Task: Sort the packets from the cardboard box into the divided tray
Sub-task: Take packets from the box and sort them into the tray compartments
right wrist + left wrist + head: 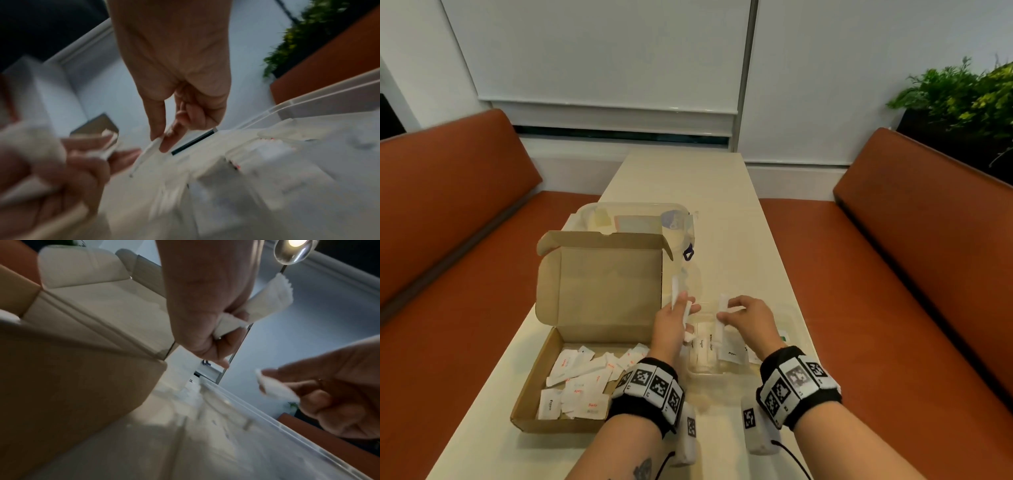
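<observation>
Head view: 1 cardboard box (571,356), lid up, on the near-left part of the desk (726,219). Approx. 15+ white packets (582,383) lie loose in its base; exact count cannot be told, they overlap. Legible print: "Salt" in red on several, "Pepper" on 1 at the near-left corner.

1 clear divided tray (796,318) sits just right of the box. Compartments hold white packets: stick type at left, flat type ("Pepper" legible) toward the right. Count per compartment not resolvable.

2 hands, both above the tray's far-left area. Left hand (673,323): fingers curled and clamped on a small bundle of stick packets (675,291), at least 2, ends projecting past both sides of the fist (left wrist view confirms). Right hand (751,322): thumb and forefinger pinch 1 stick packet (722,317), held roughly upright over the tray; other fingers curled. Hands near each other, not touching.

1 clear lidded container (640,219) stands behind the box lid.

Surface: long narrow cream desk. Room: 2 orange-brown upholstered benches (914,260), one each side; white wall w/ roller blind at far end; 1 green plant (962,92) at upper right.
</observation>
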Action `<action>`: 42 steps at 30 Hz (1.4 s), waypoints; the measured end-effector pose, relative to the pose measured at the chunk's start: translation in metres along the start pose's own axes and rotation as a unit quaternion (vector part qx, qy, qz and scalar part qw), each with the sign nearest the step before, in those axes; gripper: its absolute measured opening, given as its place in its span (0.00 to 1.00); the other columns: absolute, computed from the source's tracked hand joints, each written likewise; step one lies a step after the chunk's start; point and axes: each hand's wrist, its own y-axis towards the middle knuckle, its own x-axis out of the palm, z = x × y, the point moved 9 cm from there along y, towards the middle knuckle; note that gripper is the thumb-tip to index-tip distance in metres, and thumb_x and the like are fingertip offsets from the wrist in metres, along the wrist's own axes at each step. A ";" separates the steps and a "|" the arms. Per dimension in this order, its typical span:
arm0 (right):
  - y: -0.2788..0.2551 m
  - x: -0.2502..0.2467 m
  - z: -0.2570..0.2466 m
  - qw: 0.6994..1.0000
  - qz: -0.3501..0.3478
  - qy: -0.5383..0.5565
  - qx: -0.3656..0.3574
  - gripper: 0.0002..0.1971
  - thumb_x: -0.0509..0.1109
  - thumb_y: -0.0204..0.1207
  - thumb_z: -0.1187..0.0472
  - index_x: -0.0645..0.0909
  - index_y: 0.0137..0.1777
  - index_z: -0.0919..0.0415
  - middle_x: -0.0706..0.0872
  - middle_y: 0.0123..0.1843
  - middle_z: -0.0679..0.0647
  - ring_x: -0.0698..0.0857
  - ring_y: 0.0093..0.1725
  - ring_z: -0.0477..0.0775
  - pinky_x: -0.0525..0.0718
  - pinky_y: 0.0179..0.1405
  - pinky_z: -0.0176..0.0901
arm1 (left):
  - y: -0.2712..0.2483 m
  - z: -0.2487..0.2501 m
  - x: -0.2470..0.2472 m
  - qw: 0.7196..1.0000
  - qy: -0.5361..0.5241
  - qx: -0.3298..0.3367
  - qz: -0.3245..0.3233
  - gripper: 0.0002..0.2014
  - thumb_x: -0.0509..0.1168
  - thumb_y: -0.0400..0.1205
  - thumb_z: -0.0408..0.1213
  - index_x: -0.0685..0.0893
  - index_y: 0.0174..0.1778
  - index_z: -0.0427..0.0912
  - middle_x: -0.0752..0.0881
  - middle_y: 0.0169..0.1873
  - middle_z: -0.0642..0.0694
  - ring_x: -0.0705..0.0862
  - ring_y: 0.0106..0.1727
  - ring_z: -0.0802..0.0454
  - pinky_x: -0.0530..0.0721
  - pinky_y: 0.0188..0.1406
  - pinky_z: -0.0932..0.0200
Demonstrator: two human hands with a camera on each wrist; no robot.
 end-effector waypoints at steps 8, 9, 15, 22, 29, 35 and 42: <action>-0.006 0.048 0.000 0.971 -0.014 -0.233 -0.057 0.07 0.69 0.72 0.63 0.72 0.39 0.56 0.84 0.37 0.54 0.83 0.44 0.58 0.78 0.42 0.46 | 0.005 -0.020 -0.010 0.999 0.031 -0.035 -0.014 0.13 0.59 0.85 0.51 0.84 0.47 0.48 0.88 0.49 0.51 0.75 0.21 0.57 0.69 0.19 0.65; -0.006 0.053 0.000 0.963 -0.019 -0.259 -0.070 0.06 0.69 0.74 0.62 0.73 0.40 0.56 0.85 0.39 0.56 0.82 0.46 0.58 0.77 0.44 0.47 | 0.005 -0.021 -0.010 0.999 0.034 -0.036 -0.017 0.13 0.60 0.84 0.52 0.84 0.47 0.49 0.88 0.49 0.52 0.76 0.21 0.57 0.69 0.19 0.64; -0.002 0.060 0.000 0.943 -0.016 -0.316 -0.103 0.05 0.67 0.77 0.59 0.79 0.47 0.61 0.85 0.44 0.59 0.79 0.51 0.59 0.73 0.42 0.44 | 0.009 -0.024 -0.008 0.998 0.048 -0.030 -0.021 0.15 0.61 0.83 0.53 0.86 0.43 0.46 0.88 0.44 0.49 0.77 0.20 0.59 0.72 0.22 0.63; 0.002 0.054 -0.003 0.931 -0.023 -0.350 -0.106 0.07 0.64 0.77 0.63 0.84 0.50 0.60 0.86 0.49 0.57 0.81 0.54 0.56 0.75 0.47 0.42 | 0.014 -0.025 -0.008 0.998 0.046 -0.027 -0.018 0.15 0.61 0.84 0.50 0.85 0.41 0.44 0.86 0.37 0.47 0.76 0.20 0.58 0.72 0.22 0.61; 0.001 0.052 0.000 0.911 -0.056 -0.393 -0.110 0.11 0.65 0.78 0.62 0.86 0.56 0.56 0.81 0.57 0.56 0.76 0.62 0.57 0.77 0.56 0.42 | 0.014 -0.026 -0.008 0.998 0.055 -0.023 -0.008 0.15 0.61 0.84 0.51 0.85 0.41 0.46 0.87 0.38 0.46 0.76 0.21 0.56 0.72 0.21 0.62; -0.006 0.057 -0.001 0.890 -0.092 -0.432 -0.119 0.15 0.68 0.76 0.56 0.84 0.62 0.50 0.77 0.62 0.54 0.71 0.66 0.57 0.77 0.62 0.44 | 0.013 -0.026 -0.008 0.999 0.048 -0.022 -0.003 0.13 0.62 0.84 0.50 0.85 0.40 0.47 0.88 0.39 0.49 0.76 0.23 0.55 0.74 0.26 0.60; -0.007 0.055 0.008 0.904 -0.094 -0.406 -0.101 0.16 0.69 0.75 0.54 0.85 0.62 0.50 0.78 0.61 0.54 0.71 0.64 0.56 0.76 0.60 0.43 | 0.012 -0.025 -0.007 0.998 0.061 -0.021 -0.004 0.14 0.61 0.84 0.51 0.85 0.41 0.47 0.86 0.40 0.45 0.77 0.25 0.53 0.74 0.28 0.59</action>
